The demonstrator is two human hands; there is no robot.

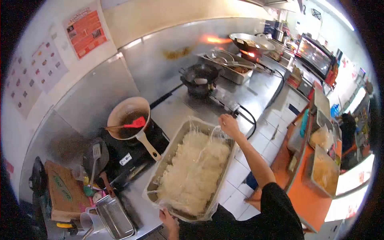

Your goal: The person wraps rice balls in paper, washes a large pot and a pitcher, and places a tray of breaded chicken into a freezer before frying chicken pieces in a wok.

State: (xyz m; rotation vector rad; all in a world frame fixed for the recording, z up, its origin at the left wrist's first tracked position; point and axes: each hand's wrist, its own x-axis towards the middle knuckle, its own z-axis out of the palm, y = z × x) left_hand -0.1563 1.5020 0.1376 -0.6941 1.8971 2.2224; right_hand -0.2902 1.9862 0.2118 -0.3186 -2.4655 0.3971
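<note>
A deep metal tray (152, 185) holds a pale, lumpy food (194, 172) whose kind I cannot make out. Clear plastic film (206, 146) lies wrinkled over the food and hangs past the rim. At the far right corner my right hand (229, 125) is closed, pinching the film's edge. My left hand (169, 220) is at the near left corner, its fingers closed on the tray's film-covered rim. Just left of the tray, a cream saucepan (113, 114) holds dark contents and a red spatula (138, 122), its handle pointing toward the tray.
A black pot (199, 80) stands on a burner behind the tray. Farther back, a wok (250, 43) sits over a flame. Left are a cardboard box (66, 192) and a wire-mesh basket (115, 218). Across the tiled floor (236, 196), an orange counter (306, 200) carries several trays.
</note>
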